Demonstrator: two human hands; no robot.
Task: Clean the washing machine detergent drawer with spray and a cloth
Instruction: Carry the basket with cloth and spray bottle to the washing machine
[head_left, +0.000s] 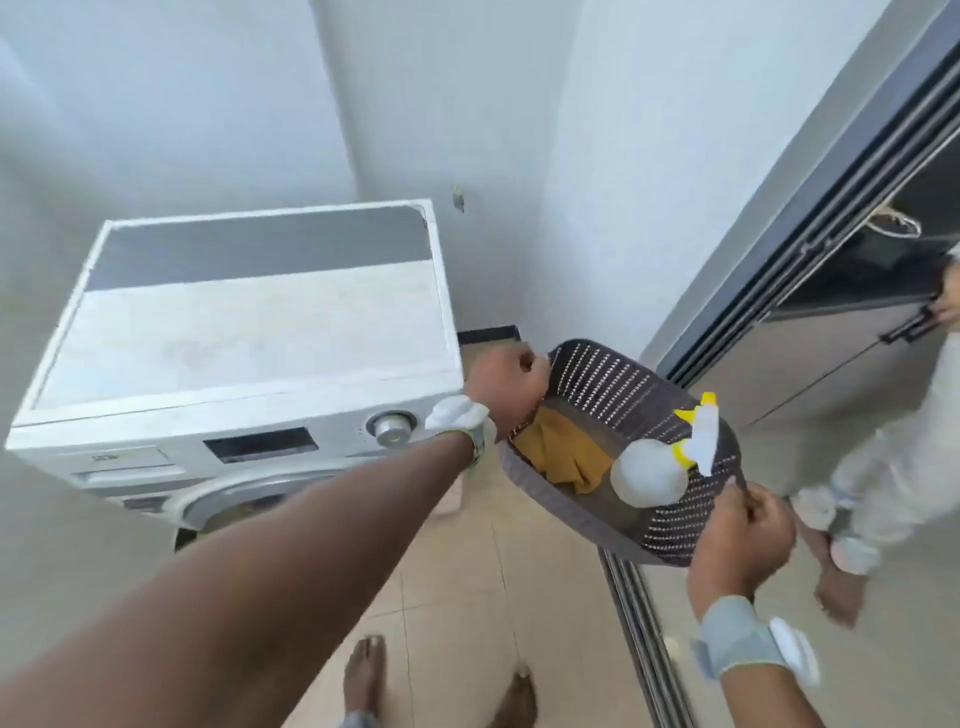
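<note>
Both hands carry a dark perforated basket (597, 395): the left hand (506, 382) is curled over its far rim, the right hand (740, 540) pinches the near rim, so the two sit well apart at opposite ends. Between them, inside the basket, lie the spray bottle (654, 470), on its side with its yellow-and-white trigger pointing away from the right hand, and a yellow cloth (563, 457) bunched just under the left wrist. The washer (244, 332) stands to the left of the left hand; its drawer (127, 460) is at the front panel's far left corner, shut.

The step looks like bringing the kit to the machine. I'd keep the basket level, since it tilts toward the right hand and the bottle could roll, then set it on the washer's flat top just past the left hand, leaving both hands free to pull the drawer.

Motion blur softens everything. The drawer's handle and the panel markings can't be read, the washer door is cut by the left forearm, and the basket's underside is hidden
</note>
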